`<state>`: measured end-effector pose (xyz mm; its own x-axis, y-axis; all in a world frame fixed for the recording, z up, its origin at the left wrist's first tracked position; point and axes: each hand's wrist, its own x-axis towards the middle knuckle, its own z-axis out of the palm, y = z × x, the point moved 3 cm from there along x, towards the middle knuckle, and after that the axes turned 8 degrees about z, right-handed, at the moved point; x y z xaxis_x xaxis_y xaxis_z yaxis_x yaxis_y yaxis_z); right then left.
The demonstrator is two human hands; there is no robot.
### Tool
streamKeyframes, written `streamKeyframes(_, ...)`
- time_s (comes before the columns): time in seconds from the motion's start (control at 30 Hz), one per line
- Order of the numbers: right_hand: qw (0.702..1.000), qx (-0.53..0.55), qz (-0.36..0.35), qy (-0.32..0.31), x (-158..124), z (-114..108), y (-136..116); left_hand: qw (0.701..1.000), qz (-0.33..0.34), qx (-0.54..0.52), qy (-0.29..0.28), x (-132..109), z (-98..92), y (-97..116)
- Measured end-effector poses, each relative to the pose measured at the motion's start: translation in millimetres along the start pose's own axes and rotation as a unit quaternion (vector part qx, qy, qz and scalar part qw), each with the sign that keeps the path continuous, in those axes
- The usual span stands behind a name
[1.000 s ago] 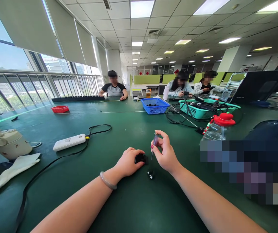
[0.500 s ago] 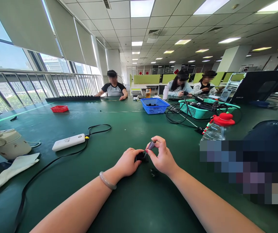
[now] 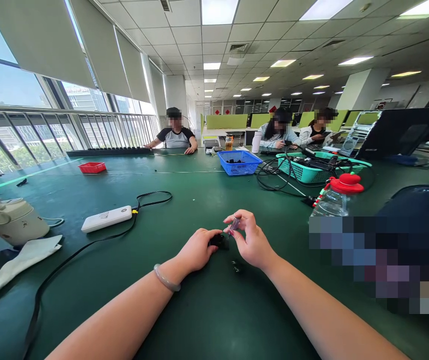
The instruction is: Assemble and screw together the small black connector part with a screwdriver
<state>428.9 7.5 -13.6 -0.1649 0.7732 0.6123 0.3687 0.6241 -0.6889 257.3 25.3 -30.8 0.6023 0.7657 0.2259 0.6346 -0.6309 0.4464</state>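
2 curled hands (image 3: 195, 252) (image 3: 256, 246), close together

Worktop (image 3: 199, 320): open lane ahead of left hand (image 3: 196, 251) toward far edge; blue basket (image 3: 241, 170) stands ahead of right hand (image 3: 254, 245). Toward right edge, bottle (image 3: 332, 201) and green basket (image 3: 300, 173) obstruct; toward left edge, white device (image 3: 106, 219). Small part (image 3: 236, 267) between wrists.

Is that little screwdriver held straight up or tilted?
Tilted: the screwdriver slants in the right hand, its top leaning right and its lower end toward the black part.
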Motion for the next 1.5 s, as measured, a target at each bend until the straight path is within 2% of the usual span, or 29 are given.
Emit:
streamKeyframes(0.17, 0.999, -0.021, 0.040, -0.005, 3, -3, 1, 0.999, 0.014, 0.035, -0.011, 0, 2.1, -3)
streamKeyframes(0.23, 0.999, -0.036, 0.036, 0.007, 3, -5, -2, 0.999, 0.024, 0.042, -0.013, 0, 2.7, -3)
streamKeyframes(0.4, 0.996, -0.064, -0.059, 0.033, -1, -1, -20, 0.997, 0.061, 0.048, -0.005, -1, 2.3, -1)
streamKeyframes(0.57, 0.977, -0.127, -0.171, 0.019, -5, 13, -33, 0.994, 0.091, 0.057, 0.011, 0, 2.0, -2)
streamKeyframes(0.7, 0.971, -0.147, -0.190, 0.008, -5, 21, -36, 0.992, 0.100, 0.073, 0.025, 1, 2.1, -5)
streamKeyframes(0.87, 0.979, -0.136, -0.151, 0.026, -4, 17, -32, 0.995, 0.075, 0.060, 0.016, -1, 0.2, -3)
streamKeyframes(0.97, 0.984, -0.092, -0.105, 0.108, -2, 3, -24, 0.998, 0.048, 0.047, 0.006, -3, -2.2, 0)
streamKeyframes(1.03, 0.982, -0.060, -0.038, 0.177, 0, -7, -15, 0.998, 0.033, 0.045, 0.004, -3, -3.5, 1)
streamKeyframes(1.1, 0.977, -0.040, 0.032, 0.205, 2, -13, -4, 0.999, 0.024, 0.046, 0.003, -3, -3.8, 1)
streamKeyframes(1.23, 0.976, -0.031, 0.111, 0.184, 4, -12, 11, 0.999, 0.014, 0.045, -0.001, -2, -2.2, -2)
streamKeyframes(1.5, 0.987, -0.025, 0.115, 0.110, 5, -1, 14, 0.999, 0.026, 0.038, -0.004, -1, -0.8, -3)
